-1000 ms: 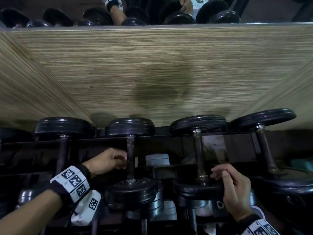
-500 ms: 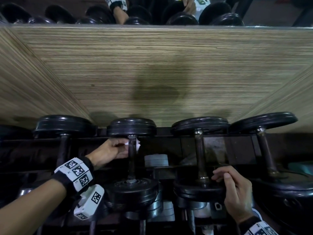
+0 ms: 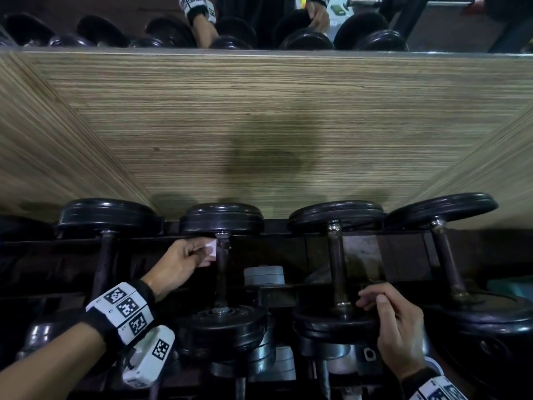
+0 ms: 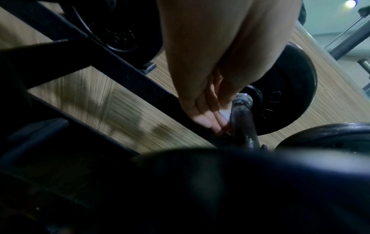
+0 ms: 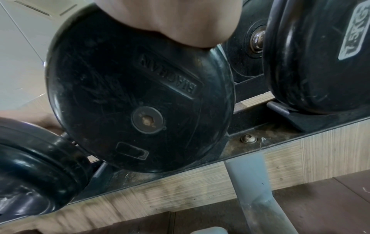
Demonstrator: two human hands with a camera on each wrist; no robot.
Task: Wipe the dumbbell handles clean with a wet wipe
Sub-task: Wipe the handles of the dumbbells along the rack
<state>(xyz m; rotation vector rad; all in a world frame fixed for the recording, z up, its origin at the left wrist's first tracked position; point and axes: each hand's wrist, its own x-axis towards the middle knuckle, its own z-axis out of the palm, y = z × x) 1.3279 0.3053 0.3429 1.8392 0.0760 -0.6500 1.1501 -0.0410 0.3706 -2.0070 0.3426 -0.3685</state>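
Note:
Several black dumbbells lie side by side on a dark rack [image 3: 317, 241], handles running away from me. My left hand [image 3: 184, 259] pinches a small white wet wipe [image 3: 210, 249] against the far end of the second dumbbell's handle [image 3: 222, 272], just under its far plate [image 3: 222, 217]. In the left wrist view the fingers [image 4: 202, 117] press the wipe [image 4: 225, 114] onto the dark handle [image 4: 240, 120]. My right hand [image 3: 395, 321] grips the near plate [image 3: 331, 321] of the third dumbbell, whose handle [image 3: 336, 264] looks rusty. The right wrist view shows that plate's face [image 5: 140, 95] under my palm.
A wood-grain wall panel [image 3: 274, 125] rises behind the rack, with a mirror [image 3: 259, 21] above it reflecting the dumbbells and my arms. A lower tier holds more weights, including a grey plate [image 3: 264, 275]. Neighbouring dumbbells [image 3: 444, 261] sit close on both sides.
My left hand has slid with the wipe from the middle of the second handle to its far end. The right hand has stayed on the third dumbbell's near plate.

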